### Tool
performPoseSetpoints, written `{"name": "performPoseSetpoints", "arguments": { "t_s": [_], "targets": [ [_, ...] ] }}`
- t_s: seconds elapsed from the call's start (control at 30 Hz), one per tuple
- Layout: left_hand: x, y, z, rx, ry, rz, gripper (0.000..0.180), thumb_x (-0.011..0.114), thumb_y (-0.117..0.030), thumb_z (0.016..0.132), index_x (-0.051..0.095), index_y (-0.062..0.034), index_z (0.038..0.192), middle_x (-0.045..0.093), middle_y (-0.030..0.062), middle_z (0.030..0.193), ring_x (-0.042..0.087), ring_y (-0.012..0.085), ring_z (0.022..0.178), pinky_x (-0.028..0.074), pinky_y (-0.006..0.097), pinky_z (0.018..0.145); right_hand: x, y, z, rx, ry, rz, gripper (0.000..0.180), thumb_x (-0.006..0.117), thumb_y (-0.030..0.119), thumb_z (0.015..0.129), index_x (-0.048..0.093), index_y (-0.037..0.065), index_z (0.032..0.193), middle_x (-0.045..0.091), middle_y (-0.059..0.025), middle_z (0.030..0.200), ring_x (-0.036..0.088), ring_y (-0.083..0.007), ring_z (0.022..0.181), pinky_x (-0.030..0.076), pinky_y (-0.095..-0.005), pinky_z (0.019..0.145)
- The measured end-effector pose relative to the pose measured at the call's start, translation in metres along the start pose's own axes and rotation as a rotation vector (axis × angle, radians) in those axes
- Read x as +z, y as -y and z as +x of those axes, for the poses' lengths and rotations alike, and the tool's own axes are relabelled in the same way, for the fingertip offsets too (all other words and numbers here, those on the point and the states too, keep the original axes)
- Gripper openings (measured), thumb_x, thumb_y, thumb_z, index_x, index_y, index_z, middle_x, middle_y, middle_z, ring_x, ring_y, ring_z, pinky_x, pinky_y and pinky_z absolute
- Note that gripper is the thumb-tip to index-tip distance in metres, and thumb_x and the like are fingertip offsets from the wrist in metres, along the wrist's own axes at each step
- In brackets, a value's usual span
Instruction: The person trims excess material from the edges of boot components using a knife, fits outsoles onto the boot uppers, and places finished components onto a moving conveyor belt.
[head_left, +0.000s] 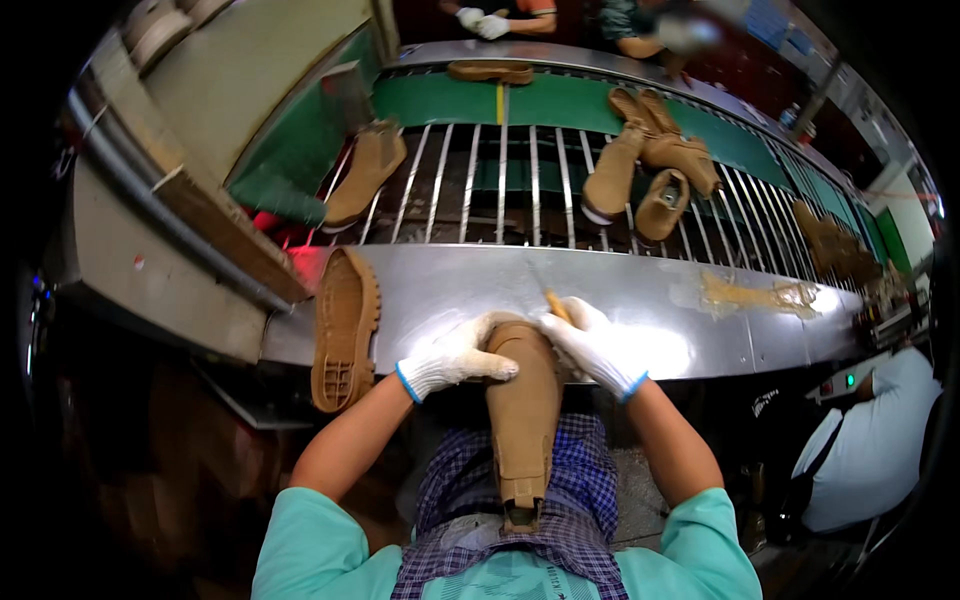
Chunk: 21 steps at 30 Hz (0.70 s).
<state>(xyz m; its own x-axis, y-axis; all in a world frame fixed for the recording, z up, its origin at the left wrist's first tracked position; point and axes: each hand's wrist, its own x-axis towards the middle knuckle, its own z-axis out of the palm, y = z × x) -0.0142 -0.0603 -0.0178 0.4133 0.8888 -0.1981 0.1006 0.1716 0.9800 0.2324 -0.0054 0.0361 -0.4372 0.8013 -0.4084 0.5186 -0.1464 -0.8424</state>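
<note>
A tan boot (525, 420) lies lengthwise against my lap, its toe at the metal ledge and its heel toward me. My left hand (462, 352), in a white glove with a blue cuff, is closed around the left side of the toe, thumb on top. My right hand (592, 345), gloved alike, is at the toe's right side. Between its fingers is a slim tool with a yellow-orange handle (557, 306); its thin end points away over the ledge, and its kind is unclear. Left of my hands, a loose tan sole (346, 325) overhangs the ledge's near edge.
Beyond the metal ledge (450, 270) runs a rack of bars (534, 190) and a green belt (560, 103). A single boot (368, 172) and several grouped boots (612, 175) rest there. Dried yellow glue (750, 294) marks the ledge. People work opposite and at right.
</note>
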Motion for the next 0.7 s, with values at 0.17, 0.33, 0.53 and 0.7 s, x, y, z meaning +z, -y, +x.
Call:
{"name": "performPoseSetpoints", "arguments": {
  "t_s": [0.17,0.33,0.53,0.7],
  "targets": [
    [0.002,0.008,0.002,0.027,-0.002,-0.03,0.103,0.094,-0.032,0.078,0.04,0.0087,0.156,0.058,0.0217,0.147,0.056,0.0295,0.137,0.044,0.041,0.119,0.004,-0.012,0.005,-0.068,0.005,0.013,0.056,0.076,0.043,0.098,0.061,-0.004,0.124,0.064,-0.0059,0.081,0.059,-0.0105,0.059,0.051,-0.0288,0.052],
    [0.005,0.016,0.0,0.056,0.003,-0.102,0.1,0.092,-0.032,0.081,0.041,0.0069,0.157,0.058,0.0211,0.146,0.056,0.0297,0.136,0.044,0.042,0.119,-0.003,0.009,0.034,-0.128,0.158,-0.234,0.065,0.082,0.048,0.09,0.061,-0.003,0.123,0.071,-0.0151,0.096,0.07,-0.0221,0.079,0.057,-0.037,0.069],
    [0.001,0.009,0.005,-0.011,0.073,-0.06,0.096,0.09,-0.029,0.083,0.041,0.0044,0.159,0.058,0.0194,0.148,0.057,0.0291,0.136,0.043,0.041,0.12,0.027,0.063,0.034,-0.315,0.131,-0.794,0.071,0.079,0.055,0.084,0.061,-0.002,0.123,0.073,-0.0275,0.104,0.076,-0.0374,0.092,0.058,-0.0462,0.081],
    [0.016,0.007,-0.005,0.078,-0.146,-0.053,0.087,0.085,-0.024,0.087,0.043,0.0077,0.157,0.057,0.021,0.15,0.058,0.0299,0.136,0.043,0.041,0.119,0.012,0.028,0.062,-0.409,0.101,-0.362,0.06,0.073,0.054,0.093,0.063,0.0,0.118,0.07,-0.0143,0.091,0.068,-0.0287,0.078,0.057,-0.0415,0.077]
  ]
}}
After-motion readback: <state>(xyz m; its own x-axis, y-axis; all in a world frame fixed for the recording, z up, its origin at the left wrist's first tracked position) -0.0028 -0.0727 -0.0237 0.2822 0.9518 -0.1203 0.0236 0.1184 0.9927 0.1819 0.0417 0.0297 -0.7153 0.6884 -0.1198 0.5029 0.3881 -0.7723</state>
